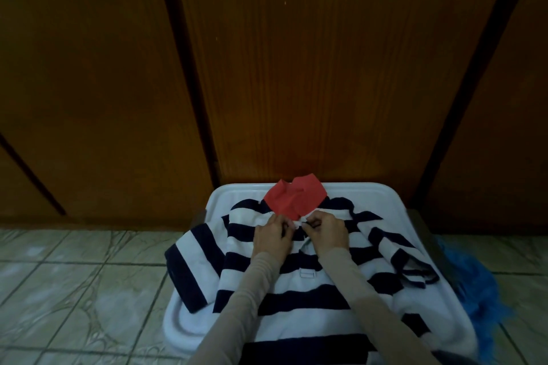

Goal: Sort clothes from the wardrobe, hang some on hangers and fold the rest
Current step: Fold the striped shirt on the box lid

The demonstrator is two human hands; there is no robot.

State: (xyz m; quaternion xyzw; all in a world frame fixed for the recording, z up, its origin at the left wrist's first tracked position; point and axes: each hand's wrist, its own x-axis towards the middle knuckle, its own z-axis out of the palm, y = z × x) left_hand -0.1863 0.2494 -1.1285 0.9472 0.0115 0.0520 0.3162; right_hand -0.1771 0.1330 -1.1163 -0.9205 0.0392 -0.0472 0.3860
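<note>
White plastic table, blue fabric at its right edge, tiled floor

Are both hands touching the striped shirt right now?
Touching. The head view shows the left hand and right hand pinching the striped shirt at its placket, just below the red collar.

Navy-and-white striped shirt, red collar, white tray

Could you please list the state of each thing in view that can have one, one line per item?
striped polo shirt: spread front-up on the white table, sleeves out.
red collar: lying open, flared away from the person.
placket: top being worked, pinched from both sides.
left hand: grip pinching the placket edge.
right hand: grip pinching the opposite edge.
white table: bearing the shirt.
wardrobe doors: closed.
</note>
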